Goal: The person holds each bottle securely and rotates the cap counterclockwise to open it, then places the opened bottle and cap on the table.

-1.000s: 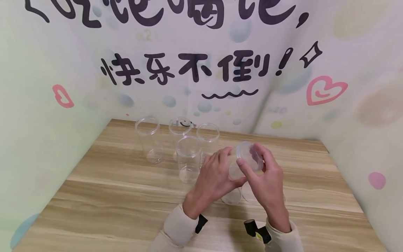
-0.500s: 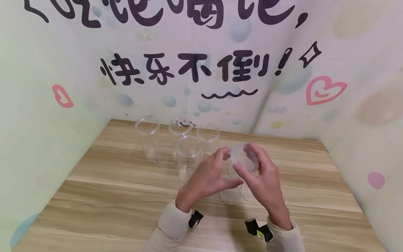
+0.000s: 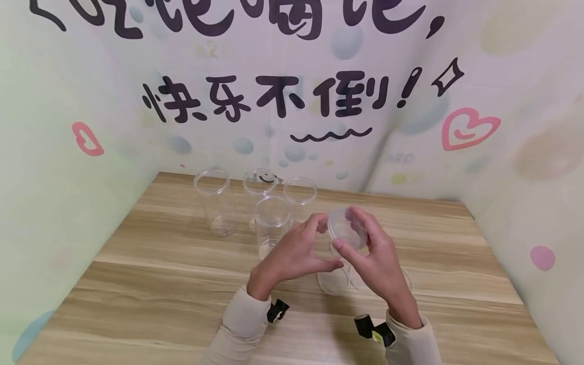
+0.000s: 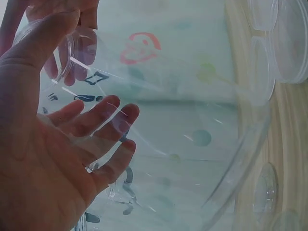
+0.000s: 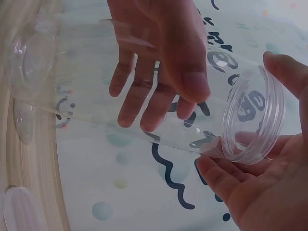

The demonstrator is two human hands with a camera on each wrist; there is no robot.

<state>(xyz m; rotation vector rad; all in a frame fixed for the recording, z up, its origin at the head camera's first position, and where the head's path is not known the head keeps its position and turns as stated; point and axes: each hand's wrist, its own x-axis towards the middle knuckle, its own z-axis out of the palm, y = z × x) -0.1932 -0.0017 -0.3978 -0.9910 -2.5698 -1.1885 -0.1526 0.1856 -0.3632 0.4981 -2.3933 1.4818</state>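
Note:
My right hand grips a tall clear plastic cup round its thick ridged rim, thumb on one side and fingers on the other. The cup is tilted above the table, its rim facing up toward the head camera. Whether a lid sits on that rim, I cannot tell. Beside the cup, my left hand has its thumb and fingers spread apart. In the left wrist view the left fingers are loosely bent, and through the clear plastic I cannot make out any firm contact.
Several clear cups stand upright at the back left of the wooden table. Clear round pieces, seemingly lids, lie beneath the hands. A printed backdrop rises behind the table and along both sides.
My left hand has loosened from the cup and drawn back to the left, its fingers spreading. My right hand has shifted slightly left with the cup.

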